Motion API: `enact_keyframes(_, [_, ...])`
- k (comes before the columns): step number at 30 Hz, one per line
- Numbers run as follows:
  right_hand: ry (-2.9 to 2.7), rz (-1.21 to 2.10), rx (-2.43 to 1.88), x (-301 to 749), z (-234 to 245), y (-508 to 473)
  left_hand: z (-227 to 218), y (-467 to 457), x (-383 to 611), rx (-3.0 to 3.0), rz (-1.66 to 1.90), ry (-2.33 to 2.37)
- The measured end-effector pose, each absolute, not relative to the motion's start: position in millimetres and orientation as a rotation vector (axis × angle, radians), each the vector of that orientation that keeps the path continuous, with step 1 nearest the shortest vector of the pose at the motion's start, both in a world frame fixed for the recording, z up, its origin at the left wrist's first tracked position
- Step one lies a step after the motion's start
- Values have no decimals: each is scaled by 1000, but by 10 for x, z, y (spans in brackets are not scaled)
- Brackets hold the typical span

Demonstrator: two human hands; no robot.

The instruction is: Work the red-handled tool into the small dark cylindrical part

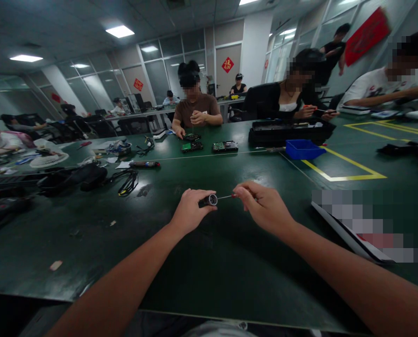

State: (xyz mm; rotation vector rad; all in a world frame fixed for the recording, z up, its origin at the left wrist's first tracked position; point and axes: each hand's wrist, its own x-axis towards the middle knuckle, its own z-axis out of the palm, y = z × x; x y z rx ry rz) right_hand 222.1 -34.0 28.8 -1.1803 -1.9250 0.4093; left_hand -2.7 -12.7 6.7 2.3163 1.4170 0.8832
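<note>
My left hand (191,208) is closed around a short black cylinder with a silver end (209,201), likely a screwdriver handle. A thin metal bit (226,197) sticks out of that end toward the right. My right hand (261,206) pinches the far tip of the bit between thumb and fingers. Both hands hover just above the dark green table (209,262), near its middle.
Circuit boards (191,147) and another board (225,146) lie in front of a person seated opposite. A blue tray (303,149) and a black case (286,132) sit at right by yellow tape lines. Cables and bags (72,178) lie left. A flat white-edged item (349,234) lies near right.
</note>
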Motion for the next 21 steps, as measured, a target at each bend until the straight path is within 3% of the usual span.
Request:
enact_keyframes(15, [-1842, 504, -1221, 2205, 247, -319, 49, -107, -40, 2330, 844, 1402])
enact_keyframes(21, [-1462, 912, -1065, 2174, 116, -196, 72, -131, -8, 2334, 870, 1459])
